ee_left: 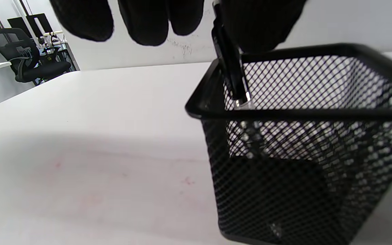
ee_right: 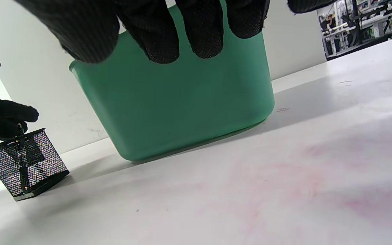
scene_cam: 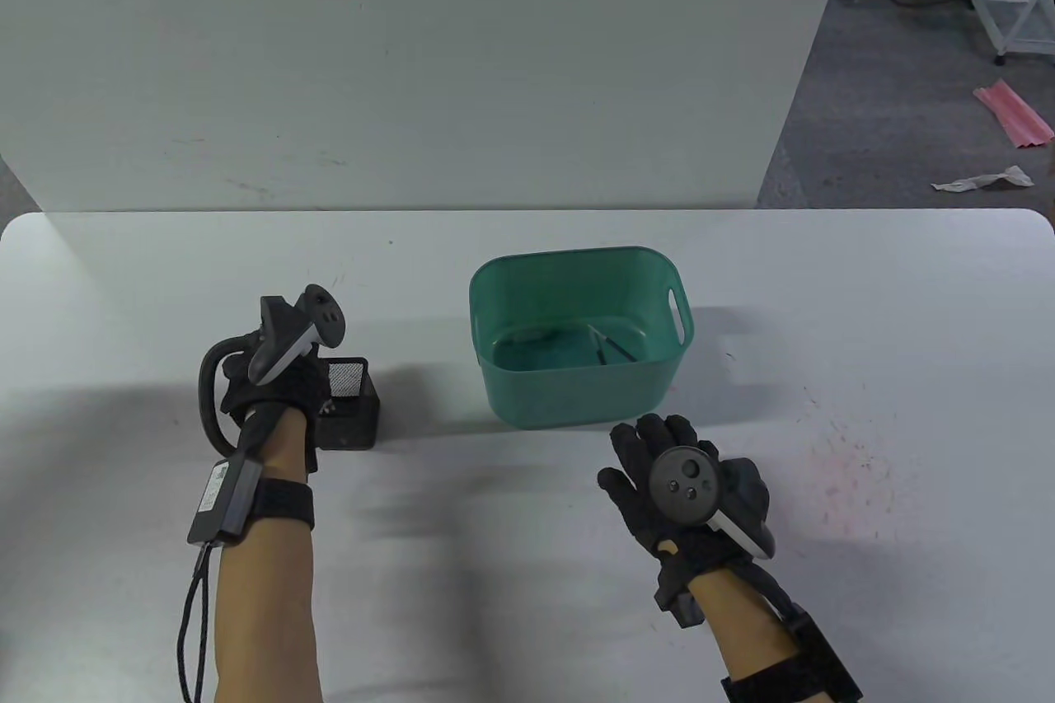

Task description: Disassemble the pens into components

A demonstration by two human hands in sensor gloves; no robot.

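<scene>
In the table view, the left hand is seen over a black mesh pen holder that stands toward the left part of the table, well back from the near edge. A green plastic bin sits near the table's middle, and thin dark pen parts lie on its floor. The right hand is held just in front of the bin's near wall, fingers spread and holding nothing.

In the left wrist view, a black pen is gripped between the thumb and a finger at the top edge, its lower end dipping inside the pen holder's rim; the other fingers hang loose. A second pen may stand deeper inside, though the mesh blurs it.

In the right wrist view, the extended fingers are seen before the bin's wall; contact cannot be told. At the left edge, the left hand is shown pinching the pen upright in the holder.
</scene>
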